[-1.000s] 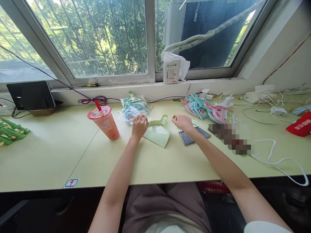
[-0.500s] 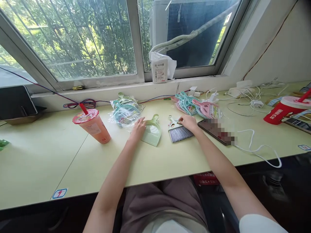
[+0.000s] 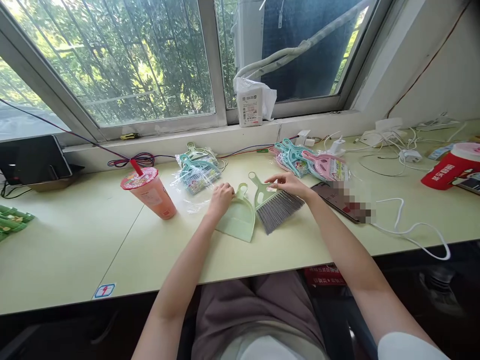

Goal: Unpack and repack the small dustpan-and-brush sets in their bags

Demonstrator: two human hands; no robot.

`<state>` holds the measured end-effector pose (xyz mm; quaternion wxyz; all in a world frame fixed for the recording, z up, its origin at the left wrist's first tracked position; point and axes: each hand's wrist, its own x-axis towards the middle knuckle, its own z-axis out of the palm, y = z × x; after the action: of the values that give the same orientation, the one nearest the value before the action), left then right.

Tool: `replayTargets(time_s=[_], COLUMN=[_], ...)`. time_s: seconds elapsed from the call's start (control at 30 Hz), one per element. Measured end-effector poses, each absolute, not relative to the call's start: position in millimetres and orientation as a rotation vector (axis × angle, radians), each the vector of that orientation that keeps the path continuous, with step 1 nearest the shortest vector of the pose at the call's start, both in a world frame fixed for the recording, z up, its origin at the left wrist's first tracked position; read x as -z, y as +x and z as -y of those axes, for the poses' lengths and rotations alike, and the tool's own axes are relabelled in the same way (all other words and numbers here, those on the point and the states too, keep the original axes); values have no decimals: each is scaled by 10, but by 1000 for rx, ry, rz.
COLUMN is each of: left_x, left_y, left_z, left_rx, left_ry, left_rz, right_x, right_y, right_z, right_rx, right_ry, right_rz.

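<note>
A small pale green dustpan (image 3: 240,220) is on the table, its handle pointing toward the window. My left hand (image 3: 222,197) grips it by the upper left edge near the handle. Just right of it is a small hand brush (image 3: 279,210) with a green handle and grey bristles. The brush is tilted, its handle leaning to the upper left and its bristles toward me. My right hand (image 3: 289,184) pinches the brush at the right side of its green head. The left fingertips are partly hidden behind the hand.
Plastic-wrapped brush sets (image 3: 197,170) lie at the back left, and more wrapped sets (image 3: 309,161) at the back right. A pink drink cup (image 3: 152,195) stands at the left. A phone (image 3: 343,202) with a white cable is right of the brush; a red cup (image 3: 444,172) is farther right.
The brush has turned, its handle now leaning left toward the dustpan, and is closer to it. The dustpan has come slightly toward me. The view has shifted a little.
</note>
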<state>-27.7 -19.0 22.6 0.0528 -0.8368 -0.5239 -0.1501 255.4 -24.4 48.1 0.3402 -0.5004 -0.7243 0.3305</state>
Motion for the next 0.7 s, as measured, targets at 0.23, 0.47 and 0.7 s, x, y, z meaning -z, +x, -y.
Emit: replayTargets(time_s=[0.23,0.47,0.7], left_x=[-381,-274,-161], left_y=[-247,-191,-7], left_z=[271,221,317], left_rx=[1175,1996,1958], left_ry=[-2336,-2653,-3190], left_rz=[2065,2346,2133], right_x=[-499,-256,-212], right_y=[2496,1995,1925], right_z=[281,320,339], right_rx=[-1027,-581,-210], right_ry=[-1120,-1459,-1534], right_rz=[1579,1583,1766])
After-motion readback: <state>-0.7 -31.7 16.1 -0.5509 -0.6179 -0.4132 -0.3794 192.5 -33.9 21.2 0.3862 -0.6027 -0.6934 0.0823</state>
